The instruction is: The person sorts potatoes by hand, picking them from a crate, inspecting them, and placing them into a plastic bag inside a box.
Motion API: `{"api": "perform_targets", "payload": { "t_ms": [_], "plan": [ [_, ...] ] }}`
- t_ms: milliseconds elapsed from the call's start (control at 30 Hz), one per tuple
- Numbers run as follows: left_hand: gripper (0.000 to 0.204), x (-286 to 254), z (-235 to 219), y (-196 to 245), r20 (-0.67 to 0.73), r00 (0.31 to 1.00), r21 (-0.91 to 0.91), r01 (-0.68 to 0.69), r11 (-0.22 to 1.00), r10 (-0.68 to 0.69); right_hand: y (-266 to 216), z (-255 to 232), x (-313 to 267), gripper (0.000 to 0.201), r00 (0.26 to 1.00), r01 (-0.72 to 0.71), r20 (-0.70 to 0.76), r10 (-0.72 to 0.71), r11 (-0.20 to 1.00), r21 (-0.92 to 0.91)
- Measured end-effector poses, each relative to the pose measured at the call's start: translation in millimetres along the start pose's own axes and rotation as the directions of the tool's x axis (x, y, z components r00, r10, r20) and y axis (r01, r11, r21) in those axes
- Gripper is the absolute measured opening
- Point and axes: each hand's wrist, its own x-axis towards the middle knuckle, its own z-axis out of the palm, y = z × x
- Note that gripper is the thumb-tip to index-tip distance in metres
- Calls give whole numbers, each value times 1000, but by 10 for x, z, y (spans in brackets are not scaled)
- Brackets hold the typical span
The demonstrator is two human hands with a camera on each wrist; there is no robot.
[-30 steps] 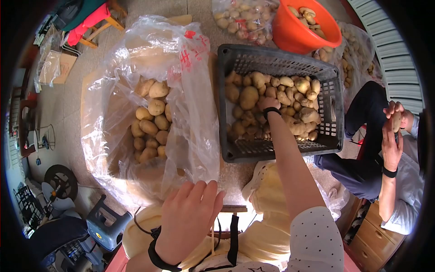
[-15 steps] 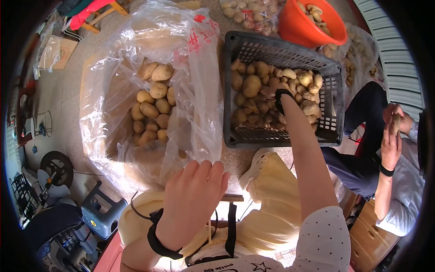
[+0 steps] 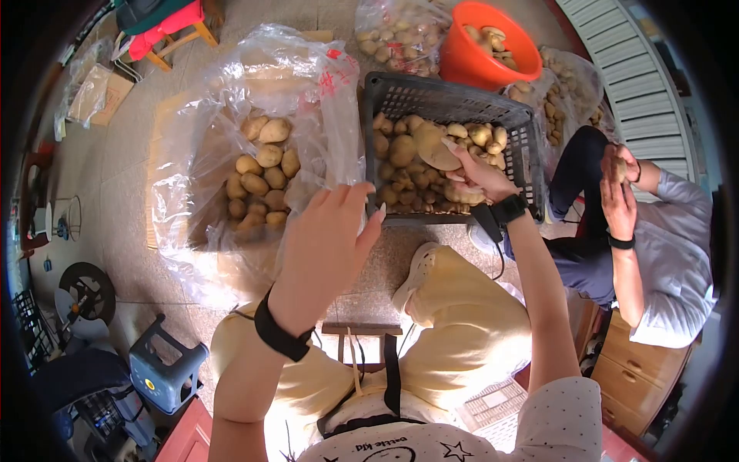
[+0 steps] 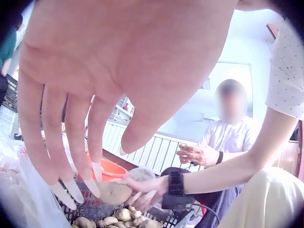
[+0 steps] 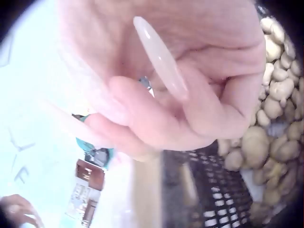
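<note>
A large pale potato point(image 3: 436, 147) is in my right hand point(image 3: 489, 179), above the black plastic crate point(image 3: 526, 146). The same potato point(image 4: 115, 193) appears beyond my left fingers in the left wrist view, with my right thumb and fingers around one end. Many potatoes point(image 3: 404, 150) of mixed sizes lie in the crate. My left hand point(image 3: 327, 239), fingers extended and nothing held, is over the gap between the crate and a plastic-lined cardboard box point(image 3: 173, 204). In the right wrist view the right hand point(image 5: 175, 80) has curled fingers; the potato is hidden there.
Several potatoes point(image 3: 254, 183) lie in the lined box. Behind the crate stand an orange bucket point(image 3: 485, 65) and bags of potatoes point(image 3: 400, 35). A seated person point(image 3: 654, 231) at the right holds something in both hands. A blue stool point(image 3: 165, 362) stands at the left.
My right hand has come up from among the crate's potatoes with a large one. My left hand has moved forward toward the crate's near left corner.
</note>
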Motion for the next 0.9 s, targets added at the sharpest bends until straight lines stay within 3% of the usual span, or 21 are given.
{"api": "perform_targets", "payload": {
  "t_ms": [33,133,167,233,267,300,333,367,433,500,567,633,700,800,900],
  "plan": [
    [35,13,-26,14,28,999,-3,47,999,-47,-90,157,-202,58,997,54,-51,-52,998,44],
    [51,39,4,27,-2,999,-97,48,994,-48,-255,402,-664,56,993,92,58,-102,984,150],
    [51,58,8,26,-5,999,-96,38,995,-38,-254,415,-758,58,983,43,168,-73,984,173],
    [56,94,12,22,142,985,-441,150,885,-96,-315,578,-1005,57,981,71,167,-95,987,143],
    [56,96,15,18,139,986,-441,141,887,-88,-358,694,-1135,57,979,93,173,-111,990,107],
    [57,90,9,12,213,976,-624,166,763,-38,-379,869,-1262,56,980,156,103,-172,977,149],
    [58,83,-4,16,275,961,-773,204,601,27,-311,911,-1253,56,969,180,146,-197,976,121],
    [58,77,-24,23,272,962,-775,198,600,34,-254,915,-1244,57,953,189,224,-205,978,89],
    [50,59,-71,29,402,916,-763,342,549,-12,-222,980,-1262,59,930,205,298,-213,977,60],
    [49,44,-37,-28,369,929,-776,316,546,-13,-217,1105,-1241,61,884,238,372,-283,957,163],
    [48,33,-27,-99,343,939,-785,299,543,-21,-203,1154,-1216,63,899,218,355,-257,965,146],
    [45,52,-77,-120,346,937,-712,232,663,44,-281,1266,-1260,62,919,312,201,-338,938,152],
    [44,41,-96,-115,368,927,-720,233,654,74,-242,1291,-1192,63,909,319,215,-357,928,195],
    [42,47,-72,-131,407,909,-632,208,747,91,-198,1361,-1141,62,926,288,172,-335,924,253],
    [40,68,-74,-127,362,920,-649,134,749,149,-167,1375,-1106,62,895,267,276,-350,916,299]
  ]
}}
